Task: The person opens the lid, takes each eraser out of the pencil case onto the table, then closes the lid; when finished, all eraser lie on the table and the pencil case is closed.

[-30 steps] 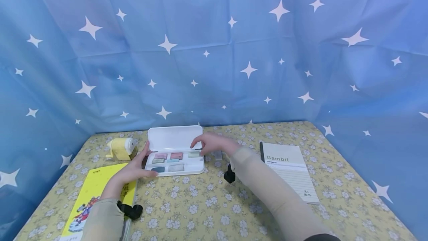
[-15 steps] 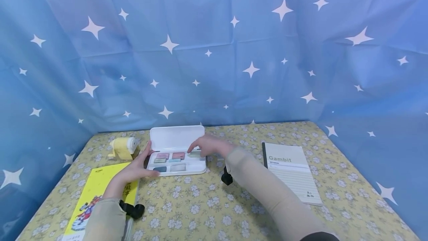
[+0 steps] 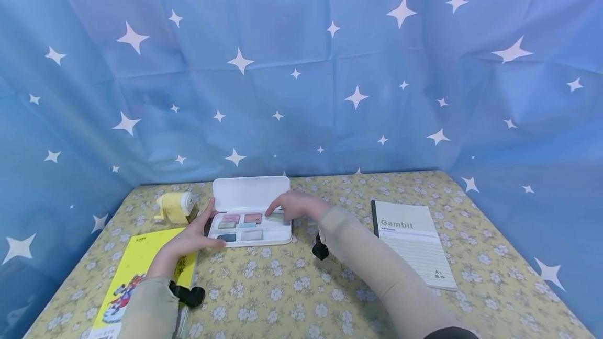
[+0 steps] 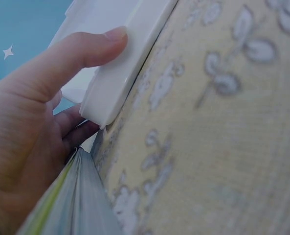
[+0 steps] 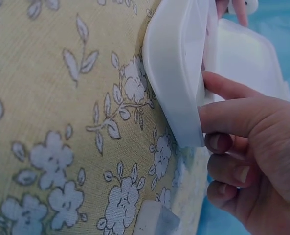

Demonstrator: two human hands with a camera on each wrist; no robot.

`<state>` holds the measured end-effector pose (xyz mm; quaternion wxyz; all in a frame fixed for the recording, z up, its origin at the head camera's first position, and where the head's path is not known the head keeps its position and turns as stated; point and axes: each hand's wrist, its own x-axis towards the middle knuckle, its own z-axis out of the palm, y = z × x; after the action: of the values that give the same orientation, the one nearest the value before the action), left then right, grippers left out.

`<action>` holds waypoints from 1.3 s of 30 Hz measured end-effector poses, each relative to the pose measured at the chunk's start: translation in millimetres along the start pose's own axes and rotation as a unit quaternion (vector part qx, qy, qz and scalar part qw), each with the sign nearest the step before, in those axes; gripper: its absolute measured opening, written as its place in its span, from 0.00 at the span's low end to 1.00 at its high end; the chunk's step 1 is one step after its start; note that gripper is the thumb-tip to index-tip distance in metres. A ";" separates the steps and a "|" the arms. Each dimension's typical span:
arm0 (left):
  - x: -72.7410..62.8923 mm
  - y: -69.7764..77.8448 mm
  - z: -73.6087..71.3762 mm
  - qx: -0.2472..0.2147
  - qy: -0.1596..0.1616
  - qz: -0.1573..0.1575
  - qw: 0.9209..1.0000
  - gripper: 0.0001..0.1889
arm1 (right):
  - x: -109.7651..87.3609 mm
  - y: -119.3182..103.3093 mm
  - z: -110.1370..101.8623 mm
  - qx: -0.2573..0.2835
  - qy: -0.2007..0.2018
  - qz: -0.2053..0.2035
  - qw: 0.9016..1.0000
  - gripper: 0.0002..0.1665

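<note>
Left hand (image 3: pixel 188 238) pinches white box (image 3: pixel 279 237) at lower centre; right hand (image 3: pixel 299 205) grip unclear, green block (image 3: pixel 277 217) could tip if nudged.

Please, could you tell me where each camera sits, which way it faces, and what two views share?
Head: on the head, facing forward and down to the case, cloth and curtain; left hand, right hand and sleeves show.
Left wrist: on that wrist, facing the case's left end; the left hand shows.
Right wrist: on that wrist, facing the case's right end; the right hand shows, plus fingers at the top edge, likely the left hand's.
Both wrist views share the case and cloth.
</note>
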<state>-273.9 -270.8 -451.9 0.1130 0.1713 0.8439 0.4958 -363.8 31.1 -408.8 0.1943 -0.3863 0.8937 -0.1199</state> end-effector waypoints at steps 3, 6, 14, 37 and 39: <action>-0.8 -0.7 0.6 0.002 -0.001 -0.002 1.000 0.64 | -0.6 -0.4 0.2 0.000 -0.009 -0.004 1.000 0.33; -1.1 -0.9 0.7 0.002 -0.002 -0.001 1.000 0.64 | -2.8 -0.8 -0.2 0.010 -0.010 -0.010 1.000 0.31; -0.3 0.4 1.2 0.003 -0.003 0.007 1.000 0.64 | -17.0 -2.3 -7.3 0.063 0.016 -0.017 0.998 0.29; -3.7 2.1 1.9 0.015 0.007 0.015 1.000 0.64 | -72.6 17.8 9.2 0.178 0.101 -0.024 0.978 0.27; -3.6 2.2 2.2 0.016 0.008 0.016 1.000 0.64 | -76.2 20.6 11.4 0.193 0.103 -0.024 0.975 0.28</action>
<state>-269.4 -269.5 -450.9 0.0959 0.1823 0.8499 0.4849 -324.3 100.4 -407.0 0.1691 -0.3485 0.8593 -0.3341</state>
